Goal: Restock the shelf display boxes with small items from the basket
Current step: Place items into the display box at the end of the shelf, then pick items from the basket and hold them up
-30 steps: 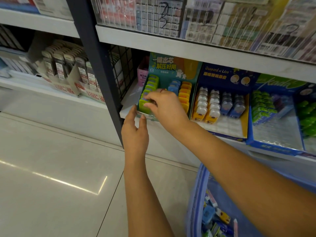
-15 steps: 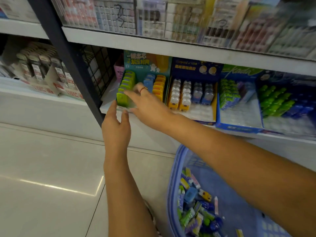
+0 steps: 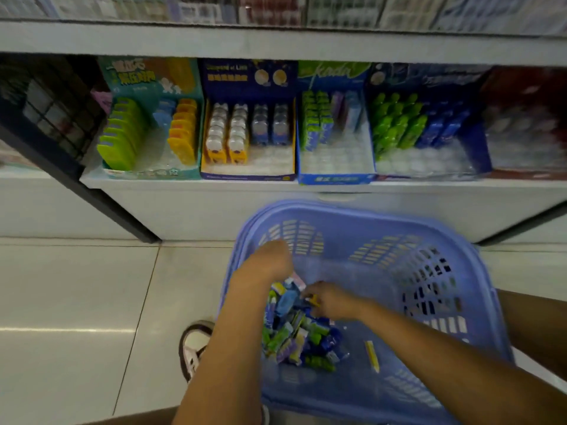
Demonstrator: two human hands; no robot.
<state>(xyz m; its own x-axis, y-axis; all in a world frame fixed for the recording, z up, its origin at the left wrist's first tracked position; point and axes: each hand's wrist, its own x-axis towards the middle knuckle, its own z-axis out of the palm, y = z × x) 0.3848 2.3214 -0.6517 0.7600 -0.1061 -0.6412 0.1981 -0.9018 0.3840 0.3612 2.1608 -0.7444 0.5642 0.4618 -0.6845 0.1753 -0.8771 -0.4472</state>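
Note:
A lilac plastic basket (image 3: 460, 302) stands on the floor below the shelf, with a heap of small wrapped items (image 3: 294, 335) in blue, green and purple at its left side. Both my hands are down in it. My left hand (image 3: 267, 265) is bent at the wrist over the heap and hides its own fingers. My right hand (image 3: 329, 300) reaches left, fingertips on the items; blur hides any grip. On the shelf stand a teal display box (image 3: 153, 173), a navy one (image 3: 245, 177), a blue one (image 3: 336, 179) and a dark blue one (image 3: 472, 142), each partly filled.
A black shelf post (image 3: 92, 194) slants down at the left, with a wire grid panel (image 3: 52, 108) behind it. A loose yellow item (image 3: 372, 354) lies apart on the basket floor. My shoe (image 3: 194, 348) stands on the tiles left of the basket. An upper shelf edge (image 3: 276, 41) overhangs.
Both hands left the teal box on the shelf and dropped into the basket. The view swung right and down, now centred on the basket.

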